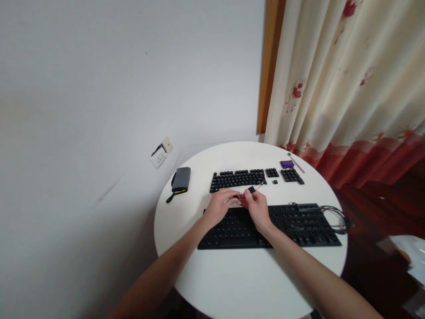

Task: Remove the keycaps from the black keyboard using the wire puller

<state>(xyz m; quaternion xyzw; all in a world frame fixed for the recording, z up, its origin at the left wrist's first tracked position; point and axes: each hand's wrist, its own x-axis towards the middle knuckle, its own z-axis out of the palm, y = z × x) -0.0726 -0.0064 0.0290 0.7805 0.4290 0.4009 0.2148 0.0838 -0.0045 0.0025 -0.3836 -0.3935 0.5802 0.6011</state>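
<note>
My left hand [219, 204] is closed in a pinch on a small black keycap [236, 196], partly hidden by the fingers. Close beside it, my right hand [256, 208] is wrapped round a keycap puller [252, 190]; its black handle shows above the thumb and its thin wire loops point away to the upper right. The fingertips of both hands meet at the keycap. Beneath them lies a black keyboard [299, 226], its keycaps off over much of the surface. Behind the hands, black keycaps [237, 178] are laid out in rows.
On the round white table [232, 270] a grey pouch [181, 179] lies at left. Number-pad keycaps [291, 176], one loose keycap [275, 181], a purple cloth [287, 164] and a slim brush [296, 163] are at the back right. A coiled cable [338, 217] rests beside the keyboard.
</note>
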